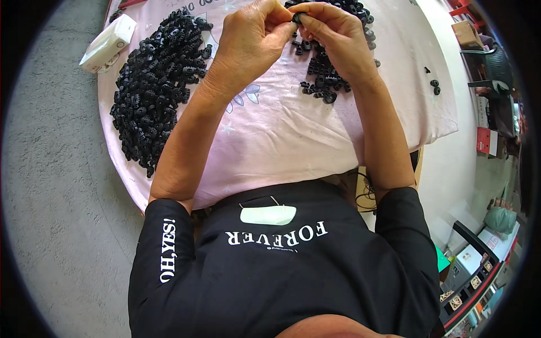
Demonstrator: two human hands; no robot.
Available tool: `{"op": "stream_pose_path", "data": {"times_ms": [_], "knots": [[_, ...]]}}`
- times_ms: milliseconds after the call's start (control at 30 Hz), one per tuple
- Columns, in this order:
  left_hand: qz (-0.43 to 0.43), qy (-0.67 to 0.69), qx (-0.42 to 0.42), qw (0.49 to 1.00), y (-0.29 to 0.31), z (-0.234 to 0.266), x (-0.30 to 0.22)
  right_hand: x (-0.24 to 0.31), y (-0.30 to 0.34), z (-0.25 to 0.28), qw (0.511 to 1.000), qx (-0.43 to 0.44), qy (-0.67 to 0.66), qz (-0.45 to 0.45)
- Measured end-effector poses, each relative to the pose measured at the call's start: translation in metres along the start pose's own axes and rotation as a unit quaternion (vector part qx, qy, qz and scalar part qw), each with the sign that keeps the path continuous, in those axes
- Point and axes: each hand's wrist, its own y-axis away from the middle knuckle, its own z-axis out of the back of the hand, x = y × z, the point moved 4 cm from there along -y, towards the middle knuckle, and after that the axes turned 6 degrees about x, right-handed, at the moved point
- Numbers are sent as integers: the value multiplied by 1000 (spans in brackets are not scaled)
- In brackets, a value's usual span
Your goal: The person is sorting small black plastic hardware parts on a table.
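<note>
Both hands meet above the far part of the cloth-covered table. A small black plastic part (299, 18) sits at their fingertips. My right hand (341, 45) pinches it between thumb and forefinger. Against its left side, the thumb and fingers of my left hand (245, 48) close in a pinch, partly hiding it. To the left of my left forearm lies a big heap of small ribbed black plastic pieces (149, 93). Beneath and beyond my right hand spreads another pile of black pieces (324, 73), some of them rounder; that hand covers part of it.
A pale patterned cloth (270, 146) covers the table. A white box (109, 44) stands at its left edge, near the heap. A few loose black pieces (434, 87) lie toward the right edge. Further right are a cardboard box (467, 35) and a dark chair (497, 67).
</note>
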Motion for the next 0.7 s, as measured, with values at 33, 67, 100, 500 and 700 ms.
{"op": "stream_pose_path", "data": {"times_ms": [33,67,100,500,700], "knots": [[-23,3,-6,1000,0,0,-2,1,0,-1,1000,1,0,-1],[-23,4,-6,1000,0,-1,-2,1,0,-2,1000,-7,-11,-3],[-33,4,-4,999,1,-2,-4,2,0,-1,1000,-14,-22,-6],[-34,138,50,989,-3,-6,6,-7,-16,2,946,184,-207,170],[-13,204,39,978,-4,-7,15,1,2,3,987,-21,-146,-60]]}}
